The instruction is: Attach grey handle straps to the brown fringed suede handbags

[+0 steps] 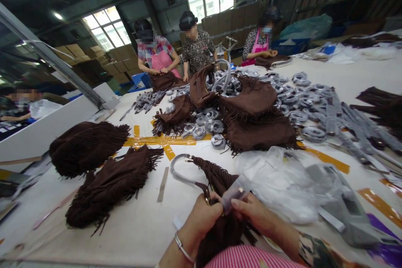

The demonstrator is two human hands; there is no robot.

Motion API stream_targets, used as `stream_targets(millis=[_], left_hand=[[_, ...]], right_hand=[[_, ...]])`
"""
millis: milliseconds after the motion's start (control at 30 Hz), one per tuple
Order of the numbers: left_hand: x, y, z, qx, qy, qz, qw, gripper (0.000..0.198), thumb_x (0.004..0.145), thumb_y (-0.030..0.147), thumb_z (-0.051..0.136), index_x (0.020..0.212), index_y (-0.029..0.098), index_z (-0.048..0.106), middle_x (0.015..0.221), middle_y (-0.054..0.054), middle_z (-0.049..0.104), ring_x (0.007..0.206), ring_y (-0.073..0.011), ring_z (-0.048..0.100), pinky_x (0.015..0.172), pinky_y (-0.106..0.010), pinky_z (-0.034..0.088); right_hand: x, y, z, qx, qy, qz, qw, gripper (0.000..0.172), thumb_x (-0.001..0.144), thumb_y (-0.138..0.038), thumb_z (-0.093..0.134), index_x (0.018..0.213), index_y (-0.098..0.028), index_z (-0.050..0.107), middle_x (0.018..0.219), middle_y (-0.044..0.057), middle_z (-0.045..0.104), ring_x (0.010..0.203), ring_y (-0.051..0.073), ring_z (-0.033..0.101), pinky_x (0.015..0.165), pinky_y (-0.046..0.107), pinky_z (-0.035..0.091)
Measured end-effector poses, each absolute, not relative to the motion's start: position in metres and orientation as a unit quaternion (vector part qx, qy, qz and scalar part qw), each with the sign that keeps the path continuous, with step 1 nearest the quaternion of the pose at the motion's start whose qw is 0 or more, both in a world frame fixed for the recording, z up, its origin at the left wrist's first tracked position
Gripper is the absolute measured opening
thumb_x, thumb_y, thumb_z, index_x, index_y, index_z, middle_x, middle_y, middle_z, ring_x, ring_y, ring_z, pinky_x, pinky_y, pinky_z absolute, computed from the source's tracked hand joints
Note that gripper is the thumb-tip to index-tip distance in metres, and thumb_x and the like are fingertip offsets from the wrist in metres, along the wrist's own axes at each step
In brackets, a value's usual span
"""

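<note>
Brown bag [216, 171] with lots of fringe sits at the bottom middle of the frame, partly out of sight. Its strap [179, 180], a shiny grey loop, sticks up to the left of the bag's top. The left hand [202, 213] is at the bottom middle, with its fingers pinched close together on the dark end of the strap, next to a small gold clasp [207, 200]. A bracelet [184, 246] is on that wrist. The right hand [251, 209] is just beside it, with its thumb and fingers squeezed on a piece of clear plastic [234, 194]. The plastic reaches over to the left fingertips too.

To the right in the frame lies a crumpled heap of clear bags [279, 176], and a hard grey thing [351, 213] is at the lower right. Two more brown bags [113, 188] lie at the left side. In the middle of the frame is a pile of brown bags [251, 92] on and around lots of rolled-up grey straps [199, 133]. Yellow tape [163, 140] is stuck on the white table [141, 234]. Three people [201, 46] are at the top, on the far side, and two of them wear pink aprons [259, 44]
</note>
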State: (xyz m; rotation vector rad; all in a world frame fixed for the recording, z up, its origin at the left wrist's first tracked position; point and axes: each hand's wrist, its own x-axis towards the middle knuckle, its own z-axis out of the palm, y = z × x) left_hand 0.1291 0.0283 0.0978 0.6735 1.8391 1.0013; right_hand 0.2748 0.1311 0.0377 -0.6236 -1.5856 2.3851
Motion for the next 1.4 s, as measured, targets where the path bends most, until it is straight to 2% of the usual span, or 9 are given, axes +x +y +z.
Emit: stream_targets(millis=[67, 233, 367, 567, 633, 733, 933, 1167, 1400], left_hand=[[0.131, 0.029, 0.097, 0.272, 0.752, 0.399, 0.449, 0.009, 0.067, 0.02, 0.057, 0.065, 0.017, 0.065, 0.06, -0.001, 0.062, 0.064, -0.0157, 0.052, 0.061, -0.029, 0.04], [0.129, 0.03, 0.099, 0.277, 0.752, 0.373, 0.468, 0.011, 0.067, 0.019, 0.056, 0.068, 0.016, 0.067, 0.06, 0.0, 0.061, 0.062, -0.0141, 0.051, 0.059, -0.028, 0.038], [0.126, 0.028, 0.103, 0.305, 0.74, 0.352, 0.486, 0.015, 0.068, 0.024, 0.06, 0.075, 0.016, 0.071, 0.058, 0.002, 0.057, 0.057, -0.0122, 0.047, 0.054, -0.026, 0.034], [0.127, 0.032, 0.1, 0.279, 0.762, 0.351, 0.467, 0.014, 0.063, 0.02, 0.055, 0.069, 0.016, 0.067, 0.058, 0.001, 0.057, 0.058, -0.0139, 0.05, 0.056, -0.027, 0.037], [0.126, 0.032, 0.096, 0.267, 0.764, 0.375, 0.452, 0.014, 0.063, 0.019, 0.053, 0.07, 0.017, 0.065, 0.061, 0.001, 0.057, 0.064, -0.015, 0.051, 0.06, -0.028, 0.038], [0.125, 0.03, 0.088, 0.264, 0.758, 0.417, 0.428, 0.014, 0.064, 0.019, 0.05, 0.074, 0.018, 0.06, 0.066, 0.002, 0.056, 0.07, -0.0158, 0.05, 0.065, -0.029, 0.039], [0.126, 0.025, 0.081, 0.27, 0.735, 0.463, 0.415, 0.015, 0.066, 0.018, 0.048, 0.079, 0.02, 0.054, 0.07, 0.002, 0.052, 0.073, -0.0165, 0.05, 0.068, -0.03, 0.04], [0.11, 0.025, 0.109, 0.349, 0.714, 0.324, 0.513, 0.019, 0.07, 0.018, 0.051, 0.08, 0.018, 0.068, 0.073, 0.002, 0.061, 0.072, -0.014, 0.05, 0.065, -0.027, 0.038], [0.106, 0.025, 0.107, 0.36, 0.72, 0.286, 0.52, 0.01, 0.066, 0.018, 0.051, 0.068, 0.017, 0.061, 0.06, 0.003, 0.05, 0.062, -0.0129, 0.044, 0.058, -0.027, 0.036]], right_hand=[[0.272, 0.128, 0.039, -0.237, -0.541, 0.799, 0.114, 0.041, 0.08, -0.056, 0.067, 0.082, -0.015, 0.065, 0.06, -0.004, 0.053, 0.054, 0.009, 0.045, 0.052, 0.023, 0.034], [0.264, 0.129, 0.051, -0.272, -0.591, 0.747, 0.141, 0.033, 0.076, -0.046, 0.073, 0.079, -0.014, 0.07, 0.074, 0.002, 0.067, 0.072, 0.016, 0.059, 0.068, 0.028, 0.045], [0.263, 0.132, 0.056, -0.281, -0.613, 0.725, 0.138, 0.032, 0.077, -0.046, 0.07, 0.077, -0.014, 0.072, 0.072, 0.003, 0.069, 0.072, 0.018, 0.061, 0.069, 0.03, 0.047], [0.263, 0.129, 0.053, -0.299, -0.645, 0.689, 0.143, 0.028, 0.079, -0.043, 0.067, 0.076, -0.016, 0.071, 0.075, 0.003, 0.069, 0.075, 0.019, 0.061, 0.071, 0.029, 0.048], [0.263, 0.125, 0.051, -0.299, -0.642, 0.693, 0.136, 0.029, 0.079, -0.045, 0.065, 0.079, -0.016, 0.069, 0.075, 0.003, 0.068, 0.072, 0.018, 0.06, 0.069, 0.029, 0.048], [0.263, 0.119, 0.049, -0.301, -0.636, 0.705, 0.086, 0.033, 0.081, -0.048, 0.06, 0.077, -0.016, 0.064, 0.065, 0.002, 0.062, 0.06, 0.015, 0.056, 0.059, 0.028, 0.044], [0.258, 0.116, 0.056, -0.304, -0.649, 0.696, 0.042, 0.028, 0.081, -0.043, 0.058, 0.07, -0.018, 0.057, 0.056, -0.001, 0.055, 0.052, 0.013, 0.051, 0.05, 0.024, 0.038], [0.257, 0.124, 0.061, -0.275, -0.672, 0.681, 0.09, 0.031, 0.087, -0.042, 0.055, 0.067, -0.019, 0.057, 0.052, -0.002, 0.054, 0.049, 0.012, 0.051, 0.051, 0.024, 0.039], [0.254, 0.121, 0.058, -0.257, -0.641, 0.717, 0.096, 0.035, 0.085, -0.045, 0.057, 0.062, -0.019, 0.053, 0.052, -0.003, 0.051, 0.048, 0.011, 0.046, 0.049, 0.024, 0.036]])
